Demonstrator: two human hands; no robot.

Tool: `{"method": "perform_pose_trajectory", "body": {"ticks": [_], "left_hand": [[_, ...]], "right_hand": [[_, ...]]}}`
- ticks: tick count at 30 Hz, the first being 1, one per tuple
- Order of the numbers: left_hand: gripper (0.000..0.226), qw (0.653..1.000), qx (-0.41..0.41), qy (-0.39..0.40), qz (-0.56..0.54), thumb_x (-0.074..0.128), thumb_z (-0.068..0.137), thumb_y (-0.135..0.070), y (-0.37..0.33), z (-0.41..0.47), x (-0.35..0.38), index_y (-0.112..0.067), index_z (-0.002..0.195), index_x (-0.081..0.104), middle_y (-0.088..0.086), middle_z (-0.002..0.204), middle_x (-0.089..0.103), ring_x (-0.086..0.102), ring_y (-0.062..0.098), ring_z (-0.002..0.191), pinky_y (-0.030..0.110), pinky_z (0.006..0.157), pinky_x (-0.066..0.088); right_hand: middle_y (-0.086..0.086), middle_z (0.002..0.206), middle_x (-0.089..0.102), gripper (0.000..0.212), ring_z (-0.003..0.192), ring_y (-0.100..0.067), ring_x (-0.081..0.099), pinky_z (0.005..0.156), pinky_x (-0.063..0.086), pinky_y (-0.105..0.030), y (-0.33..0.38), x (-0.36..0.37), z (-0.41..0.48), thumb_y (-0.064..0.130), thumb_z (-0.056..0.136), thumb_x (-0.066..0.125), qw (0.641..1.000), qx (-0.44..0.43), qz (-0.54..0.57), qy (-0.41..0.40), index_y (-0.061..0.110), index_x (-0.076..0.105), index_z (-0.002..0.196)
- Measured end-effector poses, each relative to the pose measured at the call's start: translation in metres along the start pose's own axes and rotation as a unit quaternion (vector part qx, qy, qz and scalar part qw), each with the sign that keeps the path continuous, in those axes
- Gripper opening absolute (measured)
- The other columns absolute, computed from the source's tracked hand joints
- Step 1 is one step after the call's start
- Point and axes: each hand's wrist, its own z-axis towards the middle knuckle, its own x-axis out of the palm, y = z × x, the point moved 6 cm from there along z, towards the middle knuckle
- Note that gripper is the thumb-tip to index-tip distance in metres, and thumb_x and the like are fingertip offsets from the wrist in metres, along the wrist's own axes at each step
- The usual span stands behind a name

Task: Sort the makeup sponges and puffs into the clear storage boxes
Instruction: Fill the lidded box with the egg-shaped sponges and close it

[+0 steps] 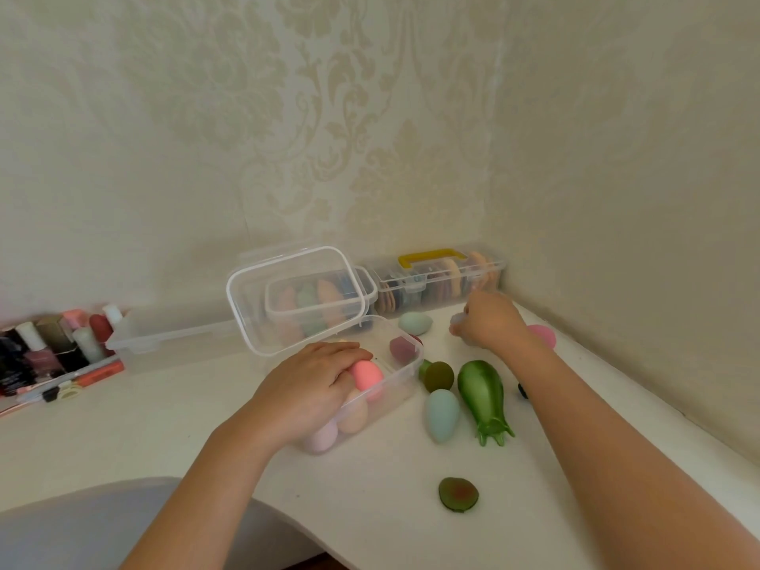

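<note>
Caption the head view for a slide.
Left hand holds a pink sponge in the clear box; right hand reaches farther back.

Seeing bare left hand [316, 388], bare right hand [491, 322], slim bare forearms [617, 438] uncovered to frame edge. Can't tell if pale grey fabric [82, 524] lower left is clothing.

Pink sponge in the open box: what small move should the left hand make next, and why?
Probably release it. The left hand holds the pink sponge already inside the open clear box, beside other sponges, so letting go would finish that placement.
</note>
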Motion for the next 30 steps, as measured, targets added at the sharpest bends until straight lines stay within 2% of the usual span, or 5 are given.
{"method": "perform_pose_trajectory", "body": {"ticks": [2,6,13,20,30], "left_hand": [[0.039,1.0,0.003,-0.002,-0.001,0.033,0.1,-0.025,-0.002,0.0,0.0,-0.041,0.134,0.043,-0.025,0.145,0.033,0.027,0.001,0.133,0.016,0.101,0.021],[0.034,1.0,0.002,0.002,-0.021,0.038,0.097,-0.031,-0.001,0.002,0.0,-0.041,0.127,0.051,-0.031,0.129,0.041,0.037,0.0,0.123,0.017,0.095,0.028],[0.01,0.986,-0.085,-0.006,-0.141,0.065,0.075,-0.03,0.01,0.016,0.001,-0.037,0.081,0.069,-0.014,0.08,0.067,0.064,0.017,0.072,0.034,0.07,0.052],[0.015,0.982,-0.137,-0.059,-0.118,0.065,0.07,-0.018,0.009,0.024,0.0,-0.031,0.069,0.057,-0.012,0.08,0.06,0.061,0.019,0.082,0.032,0.074,0.052],[0.021,0.978,-0.147,-0.097,-0.107,0.065,0.073,-0.018,0.013,0.024,0.003,-0.034,0.066,0.053,-0.012,0.085,0.06,0.059,0.019,0.087,0.031,0.079,0.049]], "right_hand": [[-0.005,0.11,0.061,0.014,0.11,-0.026,0.054,0.087,0.046,-0.033,0.01,-0.019,-0.006,0.023,0.087,0.061,0.988,-0.059,0.138,-0.024,0.01,0.065,0.083],[0.004,0.09,0.063,0.028,0.076,-0.006,0.057,0.067,0.046,-0.011,0.061,-0.039,-0.044,0.023,0.084,0.07,0.895,-0.222,0.373,0.103,0.016,0.066,0.11],[0.0,0.101,0.066,0.035,0.077,-0.01,0.061,0.073,0.051,-0.026,0.081,0.0,-0.059,0.02,0.078,0.076,0.899,-0.288,0.243,0.224,0.017,0.059,0.109],[-0.006,0.102,0.071,0.032,0.094,-0.024,0.067,0.089,0.051,-0.039,0.09,0.003,-0.065,0.02,0.079,0.074,0.909,-0.293,0.149,0.257,0.013,0.063,0.108],[-0.006,0.094,0.065,0.03,0.08,-0.022,0.06,0.049,0.038,-0.02,0.115,0.011,-0.067,0.021,0.076,0.073,0.946,-0.254,-0.053,0.195,0.011,0.065,0.103]]}}
